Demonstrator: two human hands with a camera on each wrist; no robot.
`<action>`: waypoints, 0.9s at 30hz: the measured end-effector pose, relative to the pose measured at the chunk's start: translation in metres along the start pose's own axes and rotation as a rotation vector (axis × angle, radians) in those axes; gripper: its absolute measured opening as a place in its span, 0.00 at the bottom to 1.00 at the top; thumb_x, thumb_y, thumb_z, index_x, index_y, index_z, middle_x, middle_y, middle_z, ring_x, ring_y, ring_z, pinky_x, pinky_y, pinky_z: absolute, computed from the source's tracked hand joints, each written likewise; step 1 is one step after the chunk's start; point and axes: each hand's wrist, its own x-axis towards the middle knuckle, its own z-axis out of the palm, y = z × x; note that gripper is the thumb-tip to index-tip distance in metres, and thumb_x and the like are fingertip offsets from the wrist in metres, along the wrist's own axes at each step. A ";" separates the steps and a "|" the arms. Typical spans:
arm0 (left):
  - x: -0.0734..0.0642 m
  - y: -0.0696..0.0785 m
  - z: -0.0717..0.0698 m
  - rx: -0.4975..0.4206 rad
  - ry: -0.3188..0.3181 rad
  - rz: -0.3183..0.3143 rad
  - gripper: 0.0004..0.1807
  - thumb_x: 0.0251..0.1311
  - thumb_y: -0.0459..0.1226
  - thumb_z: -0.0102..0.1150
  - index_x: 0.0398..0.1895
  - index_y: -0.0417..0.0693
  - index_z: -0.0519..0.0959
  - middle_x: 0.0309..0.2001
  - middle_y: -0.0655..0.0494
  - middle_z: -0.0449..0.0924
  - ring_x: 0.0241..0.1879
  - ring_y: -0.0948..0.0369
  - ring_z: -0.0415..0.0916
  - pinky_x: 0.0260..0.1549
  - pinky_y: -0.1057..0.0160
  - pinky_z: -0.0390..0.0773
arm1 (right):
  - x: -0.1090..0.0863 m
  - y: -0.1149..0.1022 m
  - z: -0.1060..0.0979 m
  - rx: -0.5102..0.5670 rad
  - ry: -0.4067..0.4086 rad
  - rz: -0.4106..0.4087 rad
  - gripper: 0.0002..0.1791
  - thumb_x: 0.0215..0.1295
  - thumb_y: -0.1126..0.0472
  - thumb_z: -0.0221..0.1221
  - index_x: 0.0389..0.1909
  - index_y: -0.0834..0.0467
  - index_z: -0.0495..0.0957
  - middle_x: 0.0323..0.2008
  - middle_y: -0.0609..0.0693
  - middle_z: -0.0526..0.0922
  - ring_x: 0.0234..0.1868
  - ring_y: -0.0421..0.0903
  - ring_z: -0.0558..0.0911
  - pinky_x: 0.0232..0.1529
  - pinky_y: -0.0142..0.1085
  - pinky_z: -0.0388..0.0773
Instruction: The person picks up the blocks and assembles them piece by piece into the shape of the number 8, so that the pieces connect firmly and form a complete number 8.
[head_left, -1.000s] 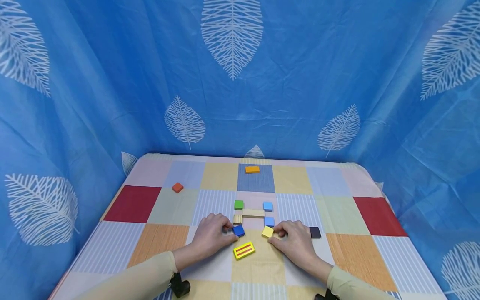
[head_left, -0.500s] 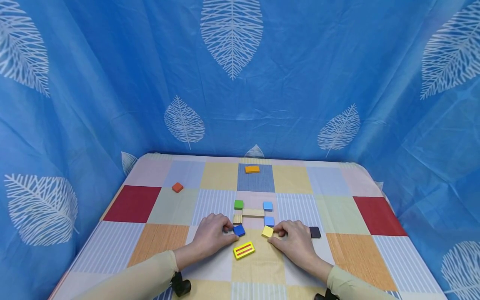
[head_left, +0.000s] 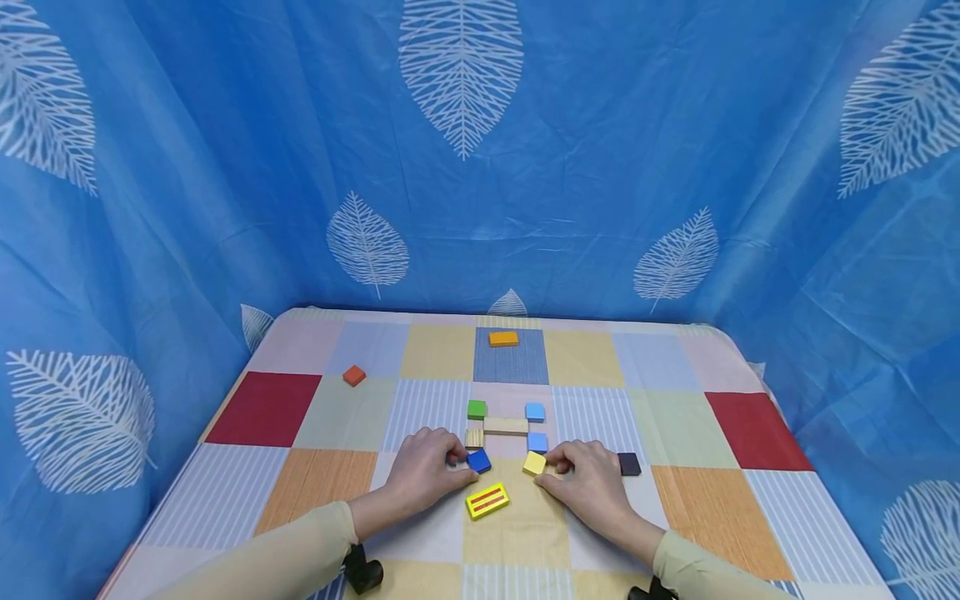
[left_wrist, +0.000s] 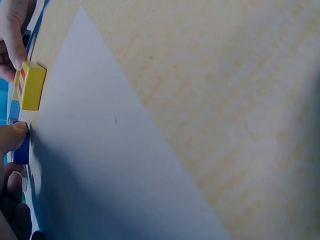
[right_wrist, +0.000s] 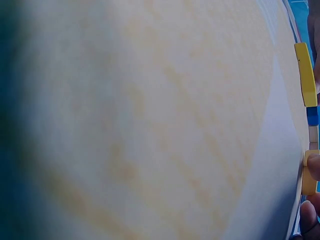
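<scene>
Blue leaf-print curtains [head_left: 480, 167] close in a tabletop [head_left: 315, 475] covered with a checked patchwork cloth. At its near middle, the left hand [head_left: 423, 471] pinches a dark blue block [head_left: 478, 460] between curled fingers, while the right hand [head_left: 588, 479] pinches a small yellow block [head_left: 535, 462] the same way. Both blocks lie on the cloth, well apart. Just in front of them lies a yellow block with red stripes [head_left: 487, 501]. Beyond sit two natural wood blocks [head_left: 506, 426], a green block [head_left: 477, 409] and two light blue blocks [head_left: 536, 412]. A black block [head_left: 629, 464] lies just right of the right hand. Farther off lie an orange block [head_left: 503, 338] and a red-orange block [head_left: 354, 376].
</scene>
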 end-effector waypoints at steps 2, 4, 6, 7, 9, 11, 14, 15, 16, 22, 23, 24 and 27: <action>0.000 0.000 0.000 0.001 0.001 0.001 0.15 0.49 0.52 0.79 0.28 0.58 0.81 0.26 0.68 0.71 0.30 0.65 0.64 0.36 0.58 0.63 | 0.000 0.000 0.000 0.003 0.005 -0.007 0.13 0.50 0.49 0.78 0.31 0.41 0.83 0.26 0.32 0.76 0.38 0.41 0.73 0.50 0.52 0.64; 0.000 0.000 0.000 0.001 0.003 0.002 0.15 0.48 0.52 0.79 0.28 0.58 0.81 0.26 0.68 0.71 0.30 0.65 0.64 0.36 0.58 0.63 | 0.000 0.000 0.000 0.004 0.014 -0.018 0.13 0.50 0.48 0.78 0.31 0.41 0.83 0.26 0.32 0.76 0.38 0.41 0.73 0.49 0.52 0.64; 0.000 0.000 0.000 -0.001 0.005 0.002 0.15 0.48 0.52 0.79 0.28 0.58 0.81 0.26 0.68 0.71 0.30 0.65 0.64 0.36 0.58 0.63 | -0.001 0.000 0.000 0.004 0.021 -0.023 0.13 0.49 0.49 0.79 0.31 0.41 0.83 0.26 0.31 0.76 0.38 0.41 0.73 0.49 0.51 0.64; 0.000 0.001 0.000 -0.002 0.005 0.002 0.15 0.49 0.52 0.79 0.28 0.58 0.81 0.26 0.68 0.71 0.30 0.65 0.64 0.36 0.58 0.63 | -0.001 0.000 0.001 0.004 0.026 -0.030 0.13 0.49 0.49 0.79 0.31 0.41 0.83 0.26 0.31 0.76 0.38 0.41 0.73 0.48 0.51 0.64; 0.000 0.001 0.000 -0.003 0.006 0.001 0.15 0.48 0.52 0.79 0.28 0.58 0.82 0.27 0.68 0.72 0.30 0.65 0.64 0.36 0.58 0.64 | -0.001 0.000 0.001 0.003 0.028 -0.029 0.13 0.49 0.49 0.79 0.31 0.41 0.83 0.26 0.31 0.75 0.37 0.41 0.73 0.48 0.50 0.64; 0.000 0.001 0.000 -0.004 0.006 0.001 0.15 0.48 0.52 0.79 0.29 0.58 0.82 0.27 0.68 0.72 0.30 0.65 0.64 0.36 0.59 0.64 | -0.001 0.001 0.001 0.003 0.024 -0.024 0.13 0.49 0.49 0.79 0.31 0.41 0.83 0.26 0.31 0.75 0.37 0.41 0.73 0.48 0.50 0.63; 0.000 0.001 0.001 -0.006 0.005 0.000 0.15 0.48 0.52 0.79 0.29 0.58 0.82 0.27 0.68 0.73 0.30 0.66 0.64 0.36 0.59 0.64 | -0.001 0.001 0.001 0.003 0.016 -0.014 0.13 0.49 0.49 0.78 0.31 0.41 0.83 0.26 0.31 0.75 0.38 0.41 0.72 0.49 0.50 0.63; 0.000 0.001 0.001 -0.006 0.005 0.000 0.15 0.48 0.52 0.79 0.29 0.58 0.82 0.27 0.68 0.73 0.30 0.66 0.65 0.36 0.59 0.64 | -0.001 0.001 0.001 0.003 0.015 -0.014 0.13 0.49 0.49 0.78 0.31 0.41 0.83 0.26 0.31 0.75 0.38 0.41 0.73 0.49 0.51 0.64; 0.000 0.001 0.001 -0.005 0.004 0.000 0.15 0.48 0.52 0.79 0.29 0.58 0.82 0.27 0.68 0.73 0.30 0.66 0.64 0.36 0.59 0.64 | 0.000 0.002 0.001 0.002 0.015 -0.014 0.13 0.49 0.49 0.78 0.31 0.41 0.83 0.26 0.31 0.75 0.38 0.41 0.73 0.49 0.51 0.64; 0.001 0.002 0.001 0.003 0.010 0.000 0.15 0.48 0.52 0.79 0.29 0.58 0.82 0.26 0.68 0.72 0.30 0.66 0.64 0.36 0.59 0.64 | -0.001 0.002 0.001 0.002 0.006 0.003 0.13 0.49 0.49 0.78 0.31 0.41 0.83 0.26 0.32 0.75 0.39 0.41 0.73 0.51 0.51 0.63; 0.001 0.002 0.001 0.004 0.012 0.000 0.15 0.48 0.52 0.80 0.29 0.58 0.82 0.26 0.68 0.72 0.30 0.66 0.64 0.36 0.59 0.64 | -0.001 0.002 0.001 0.002 0.004 0.005 0.13 0.50 0.49 0.78 0.31 0.41 0.83 0.26 0.32 0.75 0.39 0.41 0.73 0.51 0.51 0.63; 0.001 0.002 0.002 0.005 0.014 0.001 0.15 0.48 0.51 0.80 0.29 0.58 0.82 0.26 0.68 0.72 0.30 0.66 0.64 0.36 0.59 0.64 | -0.001 0.001 0.001 0.002 0.002 0.008 0.13 0.50 0.48 0.78 0.31 0.41 0.83 0.26 0.32 0.75 0.39 0.42 0.73 0.51 0.51 0.63; 0.001 0.002 0.002 0.009 0.017 0.002 0.15 0.48 0.51 0.80 0.29 0.58 0.82 0.26 0.68 0.72 0.30 0.66 0.64 0.36 0.59 0.64 | -0.001 0.001 0.000 0.002 0.003 0.008 0.13 0.50 0.48 0.78 0.31 0.41 0.83 0.26 0.31 0.75 0.39 0.41 0.73 0.51 0.51 0.63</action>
